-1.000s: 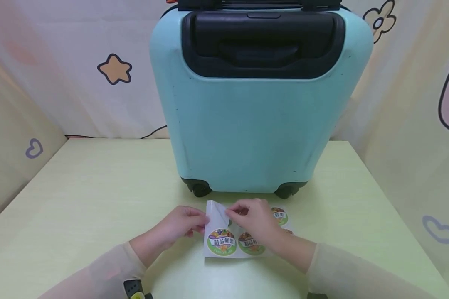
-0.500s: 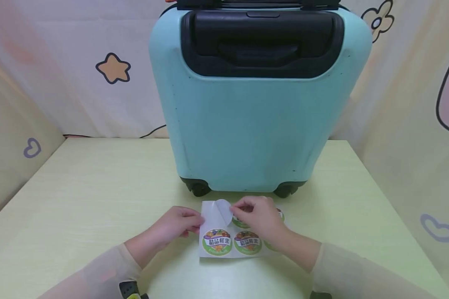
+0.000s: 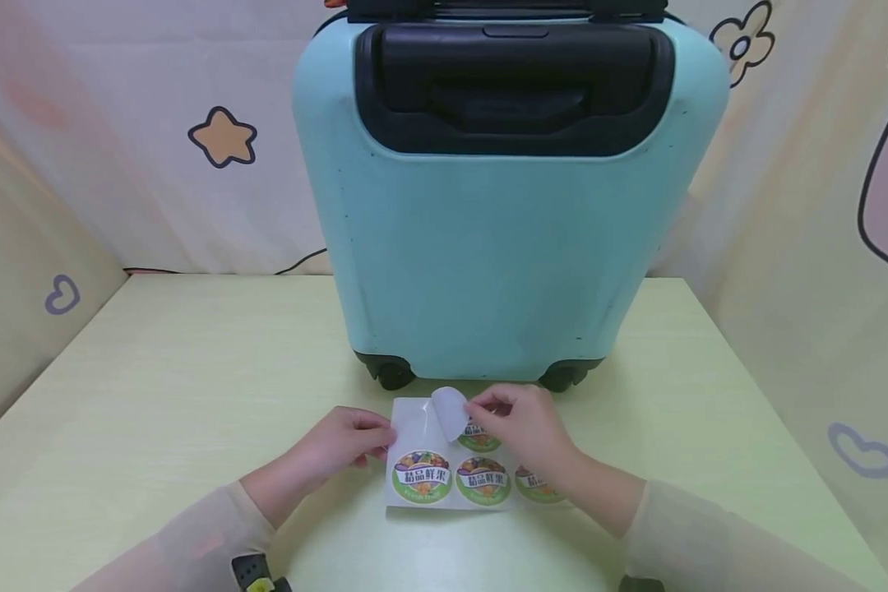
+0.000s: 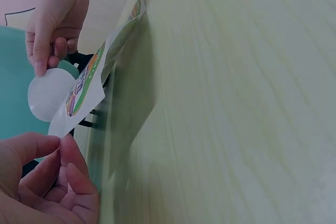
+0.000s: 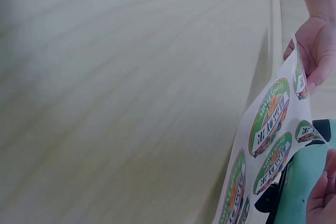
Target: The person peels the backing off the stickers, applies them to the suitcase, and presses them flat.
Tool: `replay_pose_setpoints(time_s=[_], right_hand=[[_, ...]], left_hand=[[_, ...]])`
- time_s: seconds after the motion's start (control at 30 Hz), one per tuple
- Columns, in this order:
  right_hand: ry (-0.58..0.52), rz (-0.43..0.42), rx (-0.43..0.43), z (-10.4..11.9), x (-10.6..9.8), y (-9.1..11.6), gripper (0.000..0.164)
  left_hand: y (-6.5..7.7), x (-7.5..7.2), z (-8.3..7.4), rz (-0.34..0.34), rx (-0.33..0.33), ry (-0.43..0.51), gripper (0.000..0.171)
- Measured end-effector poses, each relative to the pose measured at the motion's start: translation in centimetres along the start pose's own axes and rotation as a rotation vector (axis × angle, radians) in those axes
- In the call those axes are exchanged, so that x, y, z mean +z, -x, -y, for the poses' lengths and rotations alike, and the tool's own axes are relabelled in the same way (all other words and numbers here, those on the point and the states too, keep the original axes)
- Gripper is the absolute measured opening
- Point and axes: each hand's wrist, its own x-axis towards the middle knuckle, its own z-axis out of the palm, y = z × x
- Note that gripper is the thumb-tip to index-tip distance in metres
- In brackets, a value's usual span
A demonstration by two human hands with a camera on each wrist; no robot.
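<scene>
A white sheet point(image 3: 411, 419) of round fruit-label stickers is held up close over the table in front of the suitcase. My left hand point(image 3: 348, 437) pinches its left edge between thumb and fingers. With thumb and index finger, my right hand point(image 3: 529, 421) pinches the edge of one round sticker point(image 3: 450, 411) at the sheet's upper left. That sticker is curled up off the backing, its white underside showing; in the left wrist view the lifted sticker point(image 4: 50, 95) stands out beside the sheet. Several printed stickers lie flat on the sheet, some partly hidden behind my right hand.
A light-blue suitcase point(image 3: 496, 263) with a black handle panel point(image 3: 518, 90) and black wheels point(image 3: 395, 376) stands upright right behind the hands. The pale wooden table point(image 3: 215, 362) spreads to both sides, with patterned cloth point(image 3: 148, 189) hanging behind it.
The round sticker has been peeled further back, with more of its white underside showing. My right hand has moved slightly right; my left hand and the sheet have shifted slightly left.
</scene>
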Motion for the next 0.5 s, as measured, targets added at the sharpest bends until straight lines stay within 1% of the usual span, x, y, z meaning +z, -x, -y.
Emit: replay_pose_setpoints(time_s=[0.13,0.37,0.5], right_hand=[[-0.009,-0.006,0.019,-0.23,-0.07,0.01,0.004],[0.006,-0.034,0.01,-0.25,-0.37,0.08,0.003],[-0.008,-0.028,0.021,-0.05,-0.73,0.15,0.004]], left_hand=[[-0.08,-0.07,0.14,-0.009,-0.003,-0.011,0.025],[-0.11,-0.22,0.19,-0.009,0.019,-0.004,0.026],[-0.01,-0.32,0.11,-0.023,0.007,-0.018,0.025]])
